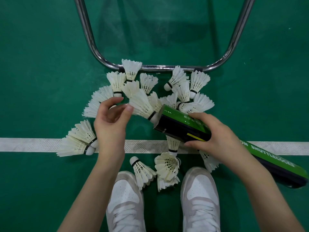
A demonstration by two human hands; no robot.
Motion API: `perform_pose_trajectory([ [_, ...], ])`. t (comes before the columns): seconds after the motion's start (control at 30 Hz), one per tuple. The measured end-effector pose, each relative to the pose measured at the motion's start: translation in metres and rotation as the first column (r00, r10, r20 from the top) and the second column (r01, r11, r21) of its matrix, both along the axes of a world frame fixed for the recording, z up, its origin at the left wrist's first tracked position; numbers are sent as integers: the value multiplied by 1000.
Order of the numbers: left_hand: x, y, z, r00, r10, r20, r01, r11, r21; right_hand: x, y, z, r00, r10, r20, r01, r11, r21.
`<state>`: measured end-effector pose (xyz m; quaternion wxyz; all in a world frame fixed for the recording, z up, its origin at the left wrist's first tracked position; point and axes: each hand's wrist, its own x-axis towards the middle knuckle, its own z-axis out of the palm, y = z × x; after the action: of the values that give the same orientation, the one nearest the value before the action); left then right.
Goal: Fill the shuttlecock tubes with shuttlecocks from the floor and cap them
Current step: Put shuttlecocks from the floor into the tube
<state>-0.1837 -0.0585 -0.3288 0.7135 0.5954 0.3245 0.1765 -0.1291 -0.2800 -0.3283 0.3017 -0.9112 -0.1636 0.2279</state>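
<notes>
White feather shuttlecocks scattered on green court floor, mid frame, most above the white line, a few below it. Far left: stacked pair of shuttlecocks lying on the line, cork ends right. Left hand left of centre, fingers loosely curled and spread, thumb tip just beside the feathers of one shuttlecock; can't tell if touching, not gripping anything visibly. That shuttlecock sits cork-first at the open mouth of the tube, skirt sticking out upper left. Tube green and black, tilted, mouth at centre frame, far end at lower right edge. Right hand right of centre, fingers wrapped round the tube near its mouth. Chrome bar frame upper centre, U-shaped, a few shuttlecocks touching its bottom rail. White shoes bottom centre, two shuttlecocks between and just above them.
</notes>
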Motion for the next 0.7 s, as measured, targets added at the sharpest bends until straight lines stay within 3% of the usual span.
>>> perform_pose_trajectory([
  [0.27, -2, -26, 1, 961, -277, -10, 277, 961, -8, -1, 4, 1, 1000, 17, -17, -17, 1000, -24],
  [0.53, -7, -27, -3, 904, -427, -23, 425, 903, -63, -2, 4, 1, 1000, 11, -27, -11, 1000, -12],
  [0.7, -8, -24, -7, 843, -512, -166, 529, 845, 79, -4, 6, 2, 1000, 14, -28, -14, 1000, -12],
])
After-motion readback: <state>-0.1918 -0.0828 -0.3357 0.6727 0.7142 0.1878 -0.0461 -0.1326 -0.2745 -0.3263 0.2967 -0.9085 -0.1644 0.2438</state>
